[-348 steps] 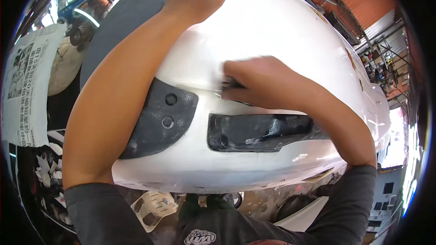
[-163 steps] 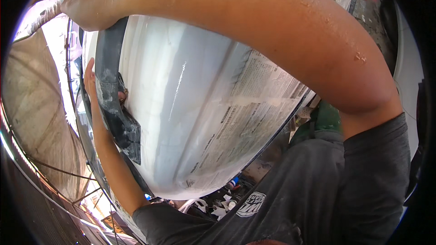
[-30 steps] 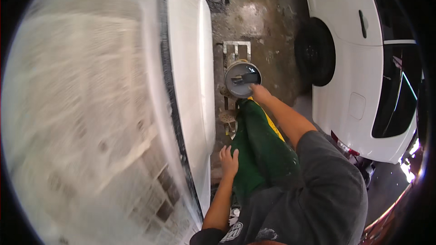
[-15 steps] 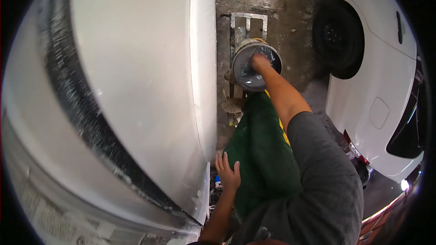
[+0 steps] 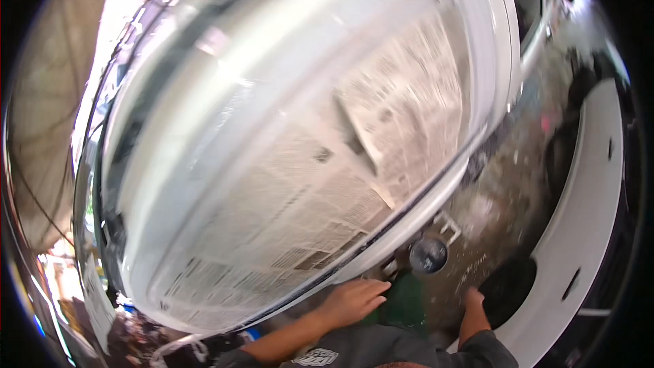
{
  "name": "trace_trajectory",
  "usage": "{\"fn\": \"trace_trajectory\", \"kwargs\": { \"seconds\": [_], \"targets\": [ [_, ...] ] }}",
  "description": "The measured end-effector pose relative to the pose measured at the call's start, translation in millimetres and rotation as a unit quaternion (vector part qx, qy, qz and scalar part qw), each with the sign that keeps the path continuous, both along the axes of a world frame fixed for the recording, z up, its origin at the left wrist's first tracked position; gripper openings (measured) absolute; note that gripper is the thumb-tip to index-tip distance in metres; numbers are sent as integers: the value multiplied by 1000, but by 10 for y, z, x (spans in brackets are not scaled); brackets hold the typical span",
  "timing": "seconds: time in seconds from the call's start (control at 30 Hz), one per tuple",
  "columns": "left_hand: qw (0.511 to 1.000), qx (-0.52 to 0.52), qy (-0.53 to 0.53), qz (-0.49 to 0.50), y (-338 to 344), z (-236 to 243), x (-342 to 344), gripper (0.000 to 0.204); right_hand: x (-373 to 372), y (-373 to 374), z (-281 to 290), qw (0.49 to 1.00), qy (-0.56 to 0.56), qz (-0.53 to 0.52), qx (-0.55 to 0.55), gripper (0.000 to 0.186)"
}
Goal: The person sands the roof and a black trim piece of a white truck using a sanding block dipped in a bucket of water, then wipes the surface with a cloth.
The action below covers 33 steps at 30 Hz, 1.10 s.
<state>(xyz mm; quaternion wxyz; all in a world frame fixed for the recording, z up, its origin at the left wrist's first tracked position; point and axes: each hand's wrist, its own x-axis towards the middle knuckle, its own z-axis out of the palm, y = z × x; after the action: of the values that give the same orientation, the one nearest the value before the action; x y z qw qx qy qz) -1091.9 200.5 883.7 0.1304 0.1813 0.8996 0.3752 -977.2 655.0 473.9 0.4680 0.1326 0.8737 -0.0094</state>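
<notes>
My left hand is held out in front of my body, fingers stretched, with nothing in it. It hovers close to the lower edge of a white car, over my green trousers. Further right, my right hand hangs above the floor, near the dark wheel of another white vehicle. Motion blur hides its fingers. A round bucket with a dark inside stands on the floor, ahead of both hands and apart from them.
Newspaper sheets cover the car's window area, one loose along its edge. At right stands another white vehicle with a dark wheel. A pale metal frame lies by the bucket. A beige cloth hangs at far left.
My view has swung up and left over the papered car. My right hand has come out of the bucket and moved right of it. My left hand stays near the car's edge.
</notes>
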Motion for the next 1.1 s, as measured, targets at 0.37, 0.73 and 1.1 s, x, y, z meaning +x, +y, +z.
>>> {"fn": "trace_trajectory", "kwargs": {
  "seconds": [0.37,0.73,1.1],
  "targets": [
    [731,-78,640,226,-2712,4382,-2191,23,-3566,-1288,4722,726,534,-78,-425,26],
    [638,-212,665,325,-3818,3636,-3088,27,-4946,-5658,7769,559,390,524,-511,22],
    [586,-323,667,327,-3994,3720,-2947,39,-4889,-6640,7640,532,227,725,-374,36]
  ]
}}
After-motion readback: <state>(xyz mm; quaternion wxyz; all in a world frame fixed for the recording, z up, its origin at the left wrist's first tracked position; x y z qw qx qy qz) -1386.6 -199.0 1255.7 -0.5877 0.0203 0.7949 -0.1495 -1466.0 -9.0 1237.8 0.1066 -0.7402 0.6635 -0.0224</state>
